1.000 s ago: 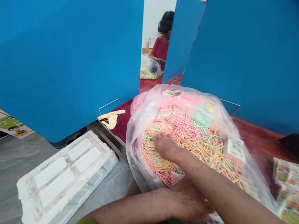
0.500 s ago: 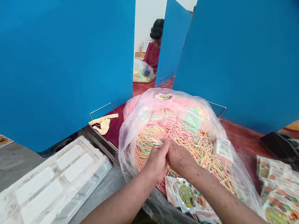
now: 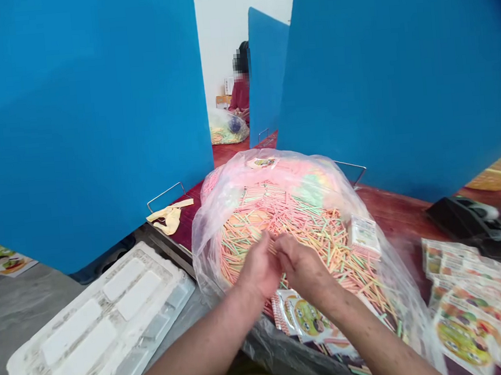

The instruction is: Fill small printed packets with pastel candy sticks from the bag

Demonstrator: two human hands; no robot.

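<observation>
A big clear plastic bag (image 3: 217,210) full of thin pink, green and orange sticks (image 3: 305,223) sits on the red table in front of me. My left hand (image 3: 257,268) and my right hand (image 3: 297,264) meet over the near side of the pile, fingers closed together on a small bunch of sticks (image 3: 271,246). Just under my hands, printed packets (image 3: 311,320) lie at the bag's near edge.
Blue partition panels (image 3: 84,119) stand left and right. A white moulded tray (image 3: 96,321) lies on the grey surface at left. More printed packets (image 3: 472,309) are stacked at right, beside a black device (image 3: 465,222). A person in red sits beyond the gap.
My left hand rose from below the bag to join my right hand in the sticks. Both hands now pinch a small bunch together, slightly lifted. The view shifted right.
</observation>
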